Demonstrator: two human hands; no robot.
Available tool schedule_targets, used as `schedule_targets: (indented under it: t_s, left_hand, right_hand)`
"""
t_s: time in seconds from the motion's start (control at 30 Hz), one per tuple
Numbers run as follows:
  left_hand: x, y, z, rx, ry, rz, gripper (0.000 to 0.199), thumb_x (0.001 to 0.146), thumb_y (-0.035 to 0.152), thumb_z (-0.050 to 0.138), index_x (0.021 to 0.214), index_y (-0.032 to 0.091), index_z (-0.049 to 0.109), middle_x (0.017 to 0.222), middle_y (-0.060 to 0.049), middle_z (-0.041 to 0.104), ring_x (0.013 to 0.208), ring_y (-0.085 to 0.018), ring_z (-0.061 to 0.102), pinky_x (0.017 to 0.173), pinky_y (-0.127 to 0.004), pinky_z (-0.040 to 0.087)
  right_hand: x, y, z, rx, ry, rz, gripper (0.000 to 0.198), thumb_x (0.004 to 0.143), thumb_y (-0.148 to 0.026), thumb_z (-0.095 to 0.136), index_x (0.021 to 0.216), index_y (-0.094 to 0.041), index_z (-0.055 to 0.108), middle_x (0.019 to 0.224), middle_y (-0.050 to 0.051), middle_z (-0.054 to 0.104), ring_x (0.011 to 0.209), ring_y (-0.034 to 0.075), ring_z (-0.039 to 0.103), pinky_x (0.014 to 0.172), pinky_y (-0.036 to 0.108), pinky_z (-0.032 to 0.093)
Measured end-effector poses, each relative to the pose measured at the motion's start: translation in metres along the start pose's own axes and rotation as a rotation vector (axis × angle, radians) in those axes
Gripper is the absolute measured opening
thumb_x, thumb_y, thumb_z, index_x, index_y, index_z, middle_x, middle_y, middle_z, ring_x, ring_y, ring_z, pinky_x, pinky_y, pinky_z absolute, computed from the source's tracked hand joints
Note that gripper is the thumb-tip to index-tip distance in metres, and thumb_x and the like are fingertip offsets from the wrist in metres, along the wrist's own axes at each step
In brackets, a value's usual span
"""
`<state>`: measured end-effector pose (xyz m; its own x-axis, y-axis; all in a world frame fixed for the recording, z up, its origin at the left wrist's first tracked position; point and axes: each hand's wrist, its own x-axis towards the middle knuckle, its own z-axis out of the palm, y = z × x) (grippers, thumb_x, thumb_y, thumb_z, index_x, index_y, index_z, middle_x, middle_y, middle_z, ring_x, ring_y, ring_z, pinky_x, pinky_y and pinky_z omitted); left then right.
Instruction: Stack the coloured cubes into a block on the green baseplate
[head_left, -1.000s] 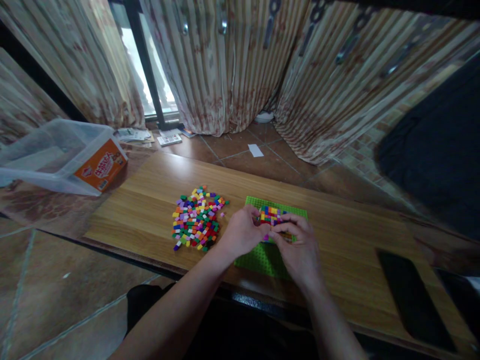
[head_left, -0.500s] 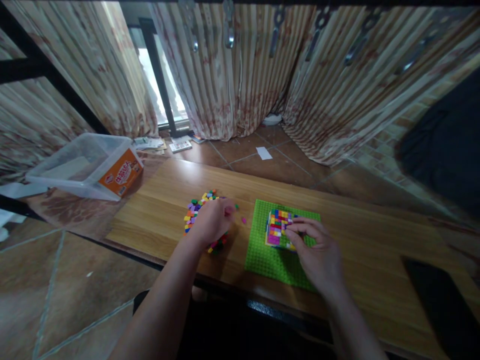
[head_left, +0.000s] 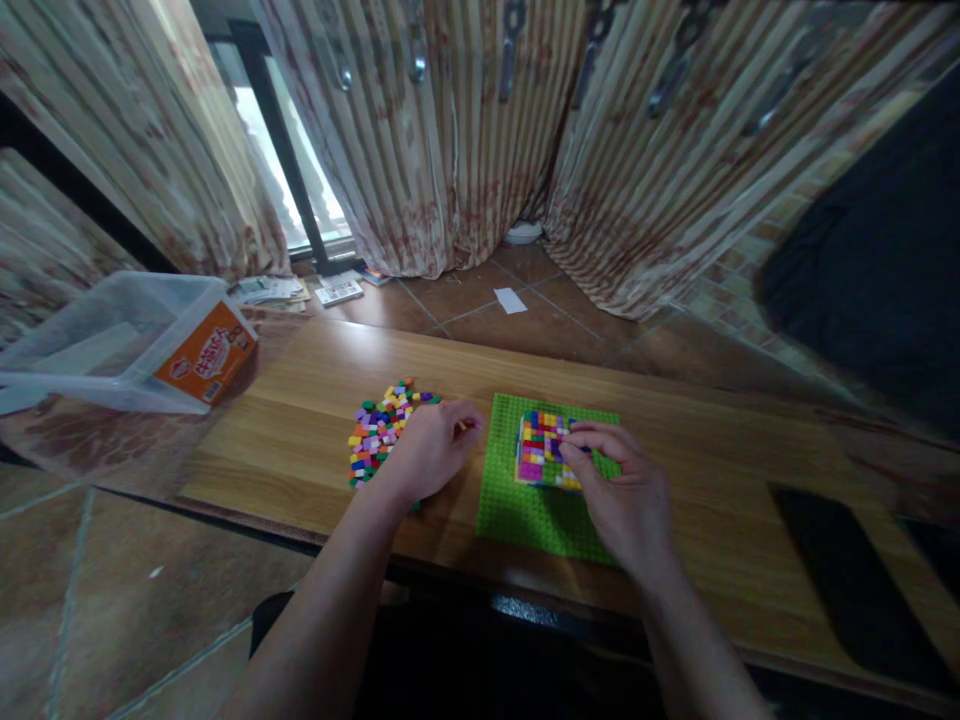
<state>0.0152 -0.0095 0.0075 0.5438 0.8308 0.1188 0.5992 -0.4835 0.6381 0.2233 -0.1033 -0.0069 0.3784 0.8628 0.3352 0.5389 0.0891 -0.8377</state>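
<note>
Curving inward, my right hand [head_left: 634, 490] is touching the multicoloured rectangular block of small plastic bricks [head_left: 532, 455] sitting on a green studded baseplate [head_left: 514, 520]; whether it is pinching anything, I cannot tell. My left hand [head_left: 435, 450], fingers curled, is hovering at the loose multicoloured brick pile [head_left: 373, 437], its grip unclear. A brown wooden tabletop [head_left: 285, 430] is lying beneath.

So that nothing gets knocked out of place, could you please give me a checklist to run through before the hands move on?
1. Green baseplate lying flat on the wooden table: ok.
2. Multicoloured brick block on the baseplate: ok.
3. Right hand at the block: ok, fingertips at its right part.
4. Left hand has a brick in its grip: cannot tell, fingertips unclear.
5. Loose bricks fully visible: not ok, the left hand hides some.
</note>
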Motion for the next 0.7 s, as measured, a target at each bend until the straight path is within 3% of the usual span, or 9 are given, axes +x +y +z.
schedule_targets:
  t_s: [0.13, 0.3, 0.5, 0.7]
  left_hand:
    - [0.002, 0.018, 0.012, -0.242, -0.017, 0.134, 0.017, 0.091, 0.015, 0.053, 0.089, 0.018, 0.069, 0.080, 0.000, 0.071, 0.071, -0.012, 0.064, 0.066, -0.022, 0.046]
    - [0.002, 0.034, 0.025, -0.271, -0.011, 0.268, 0.014, 0.092, 0.015, 0.056, 0.096, 0.020, 0.069, 0.092, -0.001, 0.074, 0.082, -0.013, 0.068, 0.076, -0.024, 0.050]
    - [0.001, 0.038, 0.035, -0.297, 0.049, 0.240, 0.027, 0.089, 0.011, 0.059, 0.114, 0.020, 0.058, 0.093, 0.000, 0.074, 0.088, -0.013, 0.072, 0.081, -0.025, 0.055]
    - [0.001, 0.041, 0.040, -0.313, 0.019, 0.215, 0.037, 0.089, 0.013, 0.060, 0.125, 0.023, 0.055, 0.099, 0.000, 0.075, 0.092, -0.014, 0.073, 0.086, -0.027, 0.057]
  right_hand:
    - [0.000, -0.008, -0.001, 0.060, 0.011, -0.011, 0.010, 0.086, -0.032, 0.068, 0.083, -0.025, 0.074, 0.096, 0.003, 0.072, 0.094, 0.021, 0.066, 0.089, 0.039, 0.048]
    - [0.000, -0.012, -0.004, 0.069, -0.076, 0.001, 0.011, 0.088, -0.031, 0.066, 0.087, -0.025, 0.074, 0.092, 0.001, 0.074, 0.091, 0.019, 0.067, 0.086, 0.036, 0.049]
    - [-0.001, -0.015, -0.010, 0.041, -0.246, -0.034, 0.013, 0.091, -0.032, 0.063, 0.095, -0.027, 0.074, 0.098, 0.002, 0.073, 0.094, 0.020, 0.066, 0.086, 0.036, 0.049]
    - [-0.001, -0.013, -0.008, 0.022, -0.221, -0.039, 0.012, 0.089, -0.034, 0.064, 0.089, -0.029, 0.075, 0.092, 0.000, 0.074, 0.088, 0.021, 0.067, 0.083, 0.038, 0.051]
